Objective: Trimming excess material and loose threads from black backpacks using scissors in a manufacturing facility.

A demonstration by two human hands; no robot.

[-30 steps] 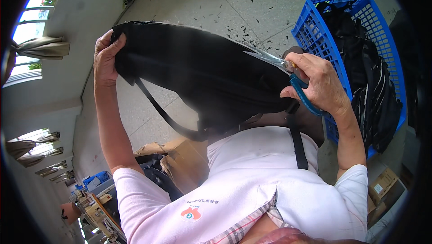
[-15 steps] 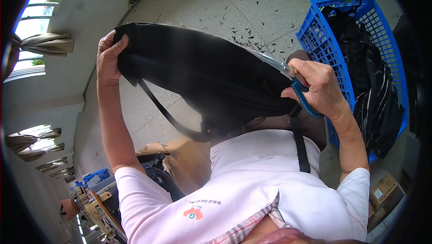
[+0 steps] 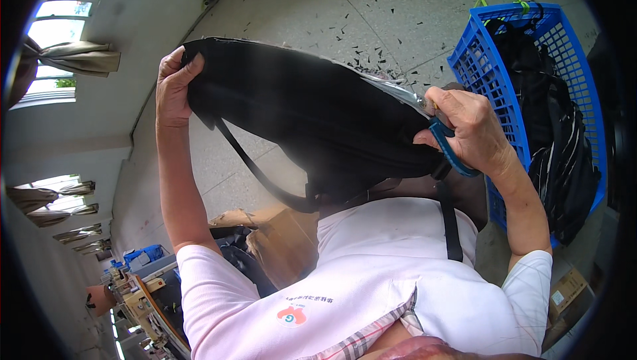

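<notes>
A black fabric bag piece (image 3: 285,108) with a pale raw upper edge is stretched out in front of my body. My left hand (image 3: 176,91) pinches its far left corner, thumb on top. At the opposite end, my right hand (image 3: 476,124) is closed around scissors (image 3: 447,146) with blue handles. The metal blades lie along the pale edge of the fabric; whether they are parted is hard to see. A black strap (image 3: 249,164) loops below the piece, and another strap (image 3: 451,227) with a dark buckle hangs over my white shirt.
A blue plastic crate (image 3: 492,78) holding black fabric bags stands at the right. Small dark scraps (image 3: 378,58) litter the floor beyond the fabric. An opened cardboard box (image 3: 288,234) is at lower left, near sewing machines (image 3: 142,303). A small carton (image 3: 568,290) sits lower right.
The whole scene has shifted slightly right and down in the picture. Both hands keep the same grips, and the fabric and scissors hold nearly the same pose.
</notes>
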